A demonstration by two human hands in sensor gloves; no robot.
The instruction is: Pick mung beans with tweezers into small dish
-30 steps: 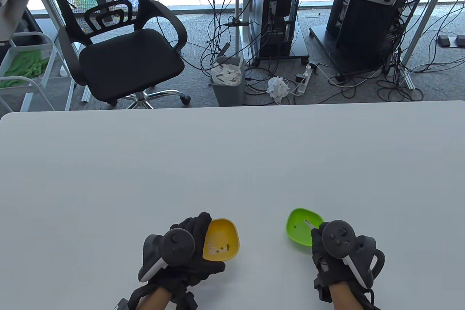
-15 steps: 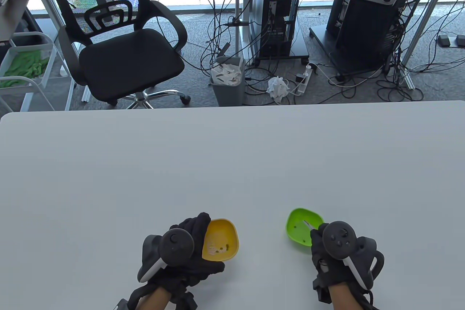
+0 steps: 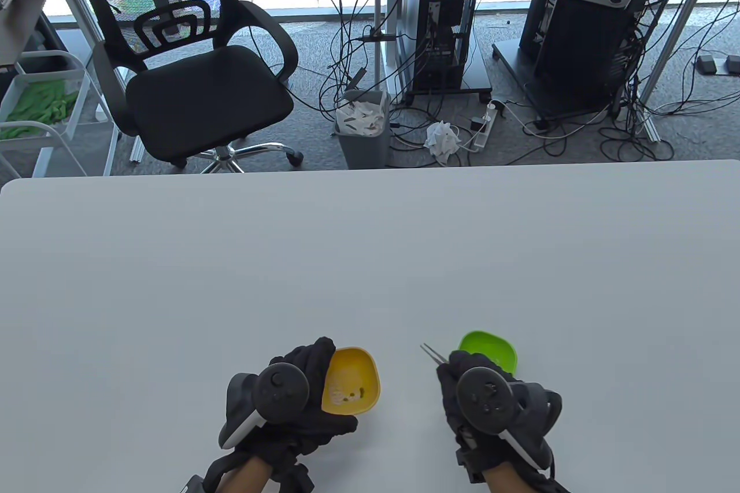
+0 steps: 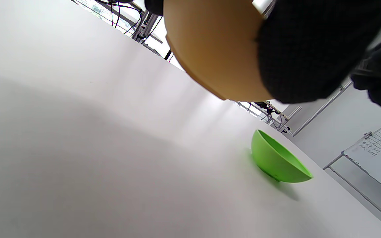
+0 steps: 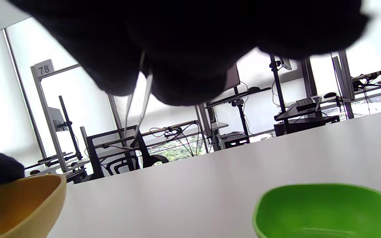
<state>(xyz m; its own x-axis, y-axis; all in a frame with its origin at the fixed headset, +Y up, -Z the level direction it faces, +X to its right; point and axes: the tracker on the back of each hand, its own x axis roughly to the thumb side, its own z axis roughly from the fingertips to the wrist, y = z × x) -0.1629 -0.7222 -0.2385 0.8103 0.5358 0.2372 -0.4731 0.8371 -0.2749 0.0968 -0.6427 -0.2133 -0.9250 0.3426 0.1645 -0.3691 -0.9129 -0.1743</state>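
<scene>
My left hand (image 3: 300,395) grips a yellow dish (image 3: 351,380) by its left side and tilts it; a few mung beans (image 3: 352,396) lie in its low part. Its underside shows in the left wrist view (image 4: 217,49). My right hand (image 3: 462,383) holds metal tweezers (image 3: 432,352) whose tips point up-left over bare table between the two dishes. In the right wrist view the tweezers (image 5: 137,109) hang slightly apart with nothing seen between the tips. The green dish (image 3: 491,348) stands just right of the hand, partly hidden by it; it also shows in the left wrist view (image 4: 276,158) and the right wrist view (image 5: 326,208).
The white table (image 3: 370,262) stretches far ahead to its far edge. Beyond it stand an office chair (image 3: 191,65), a waste bin (image 3: 362,126) and computer towers with cables.
My right hand has moved left out of the green dish, carrying the tweezers toward the yellow dish. My left hand and the yellow dish have stayed put.
</scene>
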